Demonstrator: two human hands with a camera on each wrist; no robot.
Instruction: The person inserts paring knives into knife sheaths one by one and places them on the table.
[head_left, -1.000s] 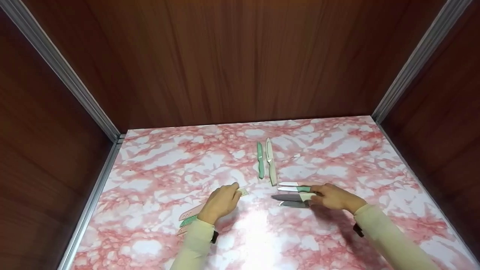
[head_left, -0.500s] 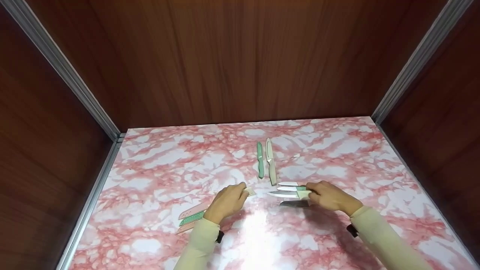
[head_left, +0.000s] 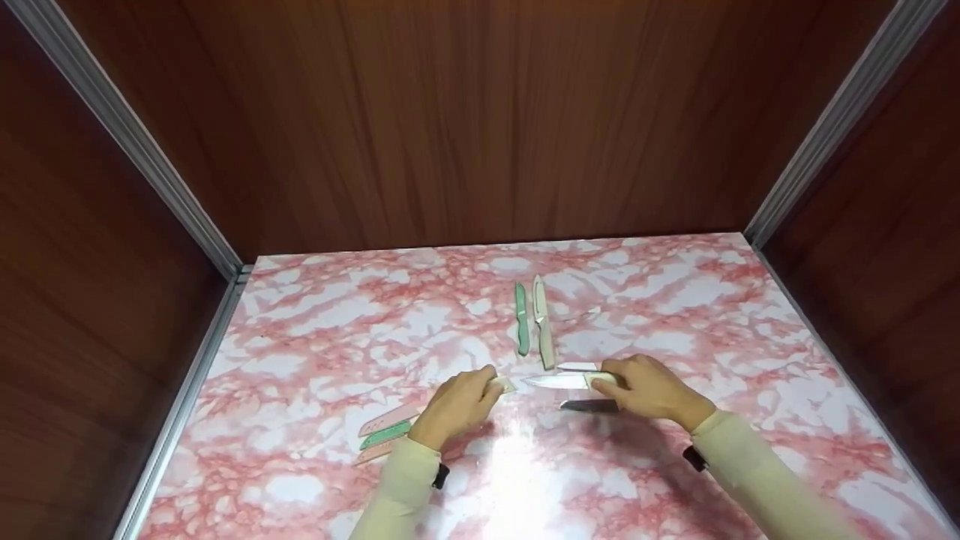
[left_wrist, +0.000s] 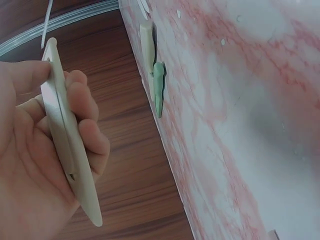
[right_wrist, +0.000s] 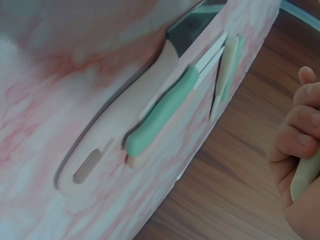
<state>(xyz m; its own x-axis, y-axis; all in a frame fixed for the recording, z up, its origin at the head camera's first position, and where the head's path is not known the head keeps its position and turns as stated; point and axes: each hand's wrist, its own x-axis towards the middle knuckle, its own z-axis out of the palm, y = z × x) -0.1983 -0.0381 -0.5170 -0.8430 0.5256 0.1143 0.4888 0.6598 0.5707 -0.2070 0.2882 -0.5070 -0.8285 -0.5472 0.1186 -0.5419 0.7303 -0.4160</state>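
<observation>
My left hand [head_left: 459, 405] holds a cream blade sheath [left_wrist: 65, 125] between thumb and curled fingers; its end pokes out to the right in the head view. My right hand [head_left: 649, 390] grips the cream handle [right_wrist: 306, 175] of a kitchen knife [head_left: 559, 382]. The bare blade points left at the sheath, its tip a small gap away from it. Under and near the right hand lie a knife with a pale pink handle [right_wrist: 120, 110] and wide dark blade, and a green-handled knife [right_wrist: 162, 112].
A green sheathed knife [head_left: 522, 322] and a cream sheathed knife [head_left: 544, 322] lie side by side farther back. Left of the left hand lie a pink sheath [head_left: 386, 421], a green sheath [head_left: 386, 434] and a peach sheath [head_left: 375, 451]. Wood panels [head_left: 480, 135] enclose the marbled table [head_left: 315, 360].
The right hand has lifted the cream-handled knife and moved it left and slightly back. The left hand has shifted right with the sheath, so the gap between blade and sheath has narrowed.
</observation>
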